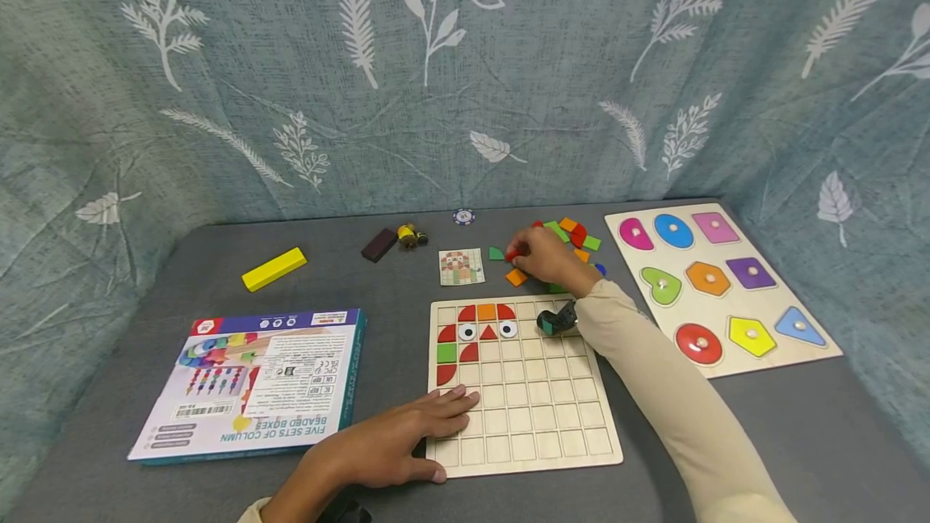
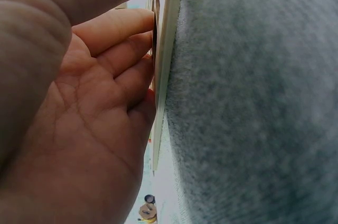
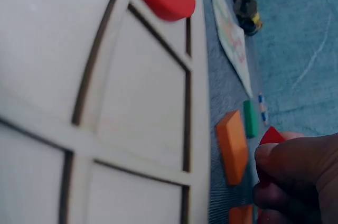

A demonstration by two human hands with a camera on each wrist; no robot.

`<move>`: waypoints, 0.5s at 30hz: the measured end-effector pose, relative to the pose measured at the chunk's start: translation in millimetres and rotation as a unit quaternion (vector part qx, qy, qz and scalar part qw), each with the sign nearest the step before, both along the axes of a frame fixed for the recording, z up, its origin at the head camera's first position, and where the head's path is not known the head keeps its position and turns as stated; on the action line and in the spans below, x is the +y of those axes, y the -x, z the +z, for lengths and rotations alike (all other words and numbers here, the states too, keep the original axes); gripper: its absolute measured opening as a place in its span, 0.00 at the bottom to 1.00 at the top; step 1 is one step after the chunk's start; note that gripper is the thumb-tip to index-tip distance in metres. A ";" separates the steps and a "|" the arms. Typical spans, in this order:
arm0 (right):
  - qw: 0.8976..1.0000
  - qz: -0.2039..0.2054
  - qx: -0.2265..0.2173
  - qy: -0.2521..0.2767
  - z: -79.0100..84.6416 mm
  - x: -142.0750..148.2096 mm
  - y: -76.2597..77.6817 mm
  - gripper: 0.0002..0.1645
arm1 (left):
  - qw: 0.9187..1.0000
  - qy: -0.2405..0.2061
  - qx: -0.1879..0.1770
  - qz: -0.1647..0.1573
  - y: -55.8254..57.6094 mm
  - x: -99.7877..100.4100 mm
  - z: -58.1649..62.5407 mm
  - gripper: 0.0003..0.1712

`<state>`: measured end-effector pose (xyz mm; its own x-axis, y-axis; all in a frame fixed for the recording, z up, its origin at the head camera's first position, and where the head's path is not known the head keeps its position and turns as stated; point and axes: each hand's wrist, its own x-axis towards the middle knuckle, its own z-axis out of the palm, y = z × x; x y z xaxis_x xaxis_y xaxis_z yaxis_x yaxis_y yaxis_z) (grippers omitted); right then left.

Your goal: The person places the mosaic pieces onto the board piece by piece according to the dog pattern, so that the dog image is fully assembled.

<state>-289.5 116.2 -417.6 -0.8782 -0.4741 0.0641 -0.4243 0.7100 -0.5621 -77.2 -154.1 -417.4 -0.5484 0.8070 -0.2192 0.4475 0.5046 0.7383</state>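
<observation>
From where I stand, the right hand (image 1: 550, 255) is stretched out beyond the far edge of the wooden grid board (image 1: 538, 403), pinching a small red piece (image 3: 270, 136) between thumb and fingers. That red piece is among the loose coloured ones, with a green piece (image 1: 496, 253) just to its left and an orange piece (image 1: 517, 277) on its near side. More red, green and orange bits lie beyond and to the right of the hand.

The left hand (image 1: 395, 438) holds nothing; its fingers lie loosely extended over the near left part of the grid board, the thumb by the near left corner. Toward the far left of the board, red shapes, an orange square (image 1: 485, 312), a green square (image 1: 446, 353) and two round eyes (image 1: 468, 332) already fill some cells.

Just past the board's far edge lies a small picture card (image 1: 461, 266), with a poker chip (image 1: 463, 217) farther off. To the left are a toy box (image 1: 218, 418), a yellow block (image 1: 274, 269) and a dark block (image 1: 380, 245) beside a little yellow and black figure (image 1: 408, 236). On the right is a knobbed shape puzzle (image 1: 693, 310).
</observation>
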 end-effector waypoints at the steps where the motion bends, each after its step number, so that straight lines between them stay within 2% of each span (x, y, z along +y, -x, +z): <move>1: 1.000 0.000 0.000 0.004 1.1 0.0 -0.7 0.06 | 1.000 -0.001 0.000 0.000 0.1 0.1 -0.4 0.38; 8: 0.999 0.004 -0.013 0.034 6.5 -3.5 -10.7 0.10 | 1.000 -0.003 -0.002 0.001 0.7 -0.8 -1.6 0.38; 15: 0.998 0.040 0.004 0.051 11.7 -7.3 -26.4 0.12 | 1.000 -0.004 0.003 -0.003 1.4 -0.6 -1.7 0.38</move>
